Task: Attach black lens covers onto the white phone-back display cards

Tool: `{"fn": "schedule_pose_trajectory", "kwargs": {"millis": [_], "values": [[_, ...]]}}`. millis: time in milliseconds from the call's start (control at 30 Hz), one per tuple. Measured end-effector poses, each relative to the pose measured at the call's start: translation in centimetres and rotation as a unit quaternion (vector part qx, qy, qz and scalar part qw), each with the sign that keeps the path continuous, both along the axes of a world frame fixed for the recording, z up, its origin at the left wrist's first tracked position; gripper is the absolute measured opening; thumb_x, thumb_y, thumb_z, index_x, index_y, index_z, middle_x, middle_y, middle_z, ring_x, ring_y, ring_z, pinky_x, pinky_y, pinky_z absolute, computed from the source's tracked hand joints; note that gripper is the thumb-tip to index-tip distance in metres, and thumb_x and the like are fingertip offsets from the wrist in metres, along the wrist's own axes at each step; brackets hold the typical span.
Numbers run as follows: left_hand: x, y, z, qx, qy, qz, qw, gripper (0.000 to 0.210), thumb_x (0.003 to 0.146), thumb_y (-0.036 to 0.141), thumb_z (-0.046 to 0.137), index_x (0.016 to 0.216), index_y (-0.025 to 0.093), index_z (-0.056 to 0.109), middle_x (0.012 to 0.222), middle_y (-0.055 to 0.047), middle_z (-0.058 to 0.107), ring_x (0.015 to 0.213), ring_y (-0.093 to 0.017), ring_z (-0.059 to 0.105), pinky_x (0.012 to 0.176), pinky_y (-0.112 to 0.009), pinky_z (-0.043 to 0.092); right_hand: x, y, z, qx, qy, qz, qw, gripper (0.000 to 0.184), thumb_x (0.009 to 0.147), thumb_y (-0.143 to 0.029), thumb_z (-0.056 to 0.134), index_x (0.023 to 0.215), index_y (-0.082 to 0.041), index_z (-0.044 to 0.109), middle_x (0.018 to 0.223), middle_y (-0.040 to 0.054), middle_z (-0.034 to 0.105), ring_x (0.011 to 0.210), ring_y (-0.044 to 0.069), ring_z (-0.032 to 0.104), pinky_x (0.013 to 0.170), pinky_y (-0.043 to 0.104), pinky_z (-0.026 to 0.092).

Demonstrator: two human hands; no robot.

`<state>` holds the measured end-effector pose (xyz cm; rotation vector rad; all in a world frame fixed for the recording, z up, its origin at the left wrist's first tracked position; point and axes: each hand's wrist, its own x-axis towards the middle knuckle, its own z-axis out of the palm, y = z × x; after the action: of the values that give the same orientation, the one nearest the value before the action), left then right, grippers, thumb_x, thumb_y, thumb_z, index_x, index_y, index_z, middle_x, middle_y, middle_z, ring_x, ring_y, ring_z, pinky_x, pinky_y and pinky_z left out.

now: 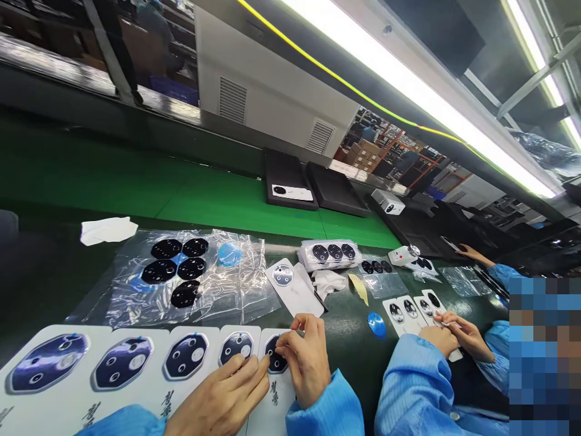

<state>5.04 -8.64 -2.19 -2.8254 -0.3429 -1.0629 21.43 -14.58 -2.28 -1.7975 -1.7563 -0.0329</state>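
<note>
A row of several white phone back panels [138,404] lies along the near edge, each with a dark octagonal camera lens cover [185,356]. My left hand [220,393] rests over the fourth and fifth panels, its fingers stretched out side by side. Its fingertips touch the left edge of the fifth lens cover [275,356]. On that cover's right side, my right hand [306,357] has thumb and forefinger pinched together. What is between them, if anything, is too small to make out. Fingers of both hands hide part of this cover.
Beyond the row lie clear plastic sheets [247,290] with loose black lens covers [158,272], a blue round piece [230,254] and a loose white panel [295,290]. A stack of bagged covers [329,254] stands behind. At right, a co-worker's hands [467,336] handle similar panels.
</note>
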Motion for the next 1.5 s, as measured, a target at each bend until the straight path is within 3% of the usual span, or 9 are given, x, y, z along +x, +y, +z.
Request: {"fn": "schedule_pose_trajectory", "kwargs": {"millis": [167,300,467,833,933,1100,1267,1400,1500], "values": [[0.0,0.1,-0.6,0.007,0.018,0.001,1.0,0.046,0.083,-0.007,0.025,0.088,0.019,0.062,0.095,-0.001,0.07,0.086,-0.015,0.056,0.089,-0.032,0.033,-0.1,0.1,0.0,-0.024,-0.027,0.029,0.999,0.031,0.068,0.007,0.05,0.077,-0.021,0.056,0.092,0.0026,0.046,0.083,0.018,0.045,0.069,0.029,0.041],[0.1,0.2,-0.3,0.007,-0.001,-0.006,1.0,0.048,0.086,-0.007,0.021,0.086,0.018,0.062,0.093,-0.002,0.071,0.085,-0.015,0.057,0.089,-0.032,0.033,-0.1,0.1,-0.3,0.041,-0.036,-0.013,0.998,0.029,0.067,0.006,0.051,0.074,-0.021,0.054,0.088,0.0025,0.045,0.08,0.019,0.043,0.065,0.03,0.039],[0.2,0.2,-0.1,-0.006,-0.016,-0.007,1.0,0.054,0.094,-0.002,0.014,0.083,0.017,0.064,0.09,-0.003,0.073,0.083,-0.014,0.058,0.088,-0.032,0.032,0.0,-0.3,0.3,-0.041,-0.056,0.026,0.997,0.028,0.072,0.005,0.053,0.079,-0.022,0.056,0.094,0.0033,0.046,0.085,0.019,0.045,0.068,0.03,0.041],[0.0,0.2,0.5,0.002,-0.013,-0.009,1.0,0.061,0.097,0.001,0.008,0.079,0.016,0.065,0.087,-0.004,0.073,0.083,-0.014,0.056,0.084,-0.032,0.033,-0.7,0.6,0.0,0.074,-0.064,-0.019,0.995,0.029,0.061,0.009,0.054,0.068,-0.019,0.052,0.083,0.0018,0.043,0.075,0.017,0.04,0.061,0.028,0.033],[0.1,0.2,0.2,-0.002,-0.019,-0.011,1.0,0.059,0.096,-0.001,0.01,0.079,0.015,0.065,0.087,-0.004,0.073,0.082,-0.014,0.056,0.084,-0.032,0.033,-0.7,0.7,0.3,0.039,-0.071,-0.003,0.997,0.029,0.062,0.009,0.056,0.068,-0.019,0.054,0.083,0.0013,0.042,0.076,0.016,0.041,0.062,0.027,0.033],[0.2,0.2,-0.7,0.001,-0.021,-0.015,1.0,0.054,0.095,-0.002,0.014,0.08,0.016,0.063,0.09,-0.004,0.072,0.084,-0.015,0.056,0.085,-0.033,0.033,-0.8,0.7,0.6,0.071,-0.078,-0.021,0.994,0.027,0.062,0.008,0.057,0.065,-0.019,0.053,0.079,-0.0002,0.041,0.072,0.015,0.04,0.059,0.026,0.031],[0.0,0.1,-0.4,-0.003,-0.024,-0.01,1.0,0.052,0.093,-0.004,0.016,0.081,0.016,0.062,0.089,-0.004,0.071,0.082,-0.015,0.056,0.083,-0.033,0.033,-0.7,0.7,0.2,0.051,-0.065,-0.03,0.996,0.027,0.064,0.008,0.059,0.065,-0.019,0.058,0.079,0.0005,0.043,0.073,0.015,0.041,0.06,0.027,0.033],[-0.1,0.2,0.7,-0.026,-0.014,-0.013,0.999,0.049,0.089,-0.008,0.019,0.075,0.018,0.058,0.085,-0.002,0.07,0.073,-0.015,0.056,0.08,-0.031,0.034,0.5,0.3,0.8,-0.034,0.068,0.001,0.997,0.021,0.072,-0.002,0.064,0.069,-0.023,0.067,0.078,0.0007,0.045,0.077,0.017,0.043,0.067,0.029,0.036],[-0.5,0.6,1.5,-0.106,-0.025,-0.048,0.993,0.043,0.092,-0.004,0.023,0.078,0.019,0.057,0.081,0.002,0.067,0.068,-0.014,0.056,0.075,-0.028,0.037,0.8,-0.4,2.0,-0.075,0.321,-0.005,0.944,0.007,0.077,-0.027,0.069,0.071,-0.025,0.073,0.074,-0.0005,0.045,0.075,0.017,0.045,0.071,0.03,0.037]]}}
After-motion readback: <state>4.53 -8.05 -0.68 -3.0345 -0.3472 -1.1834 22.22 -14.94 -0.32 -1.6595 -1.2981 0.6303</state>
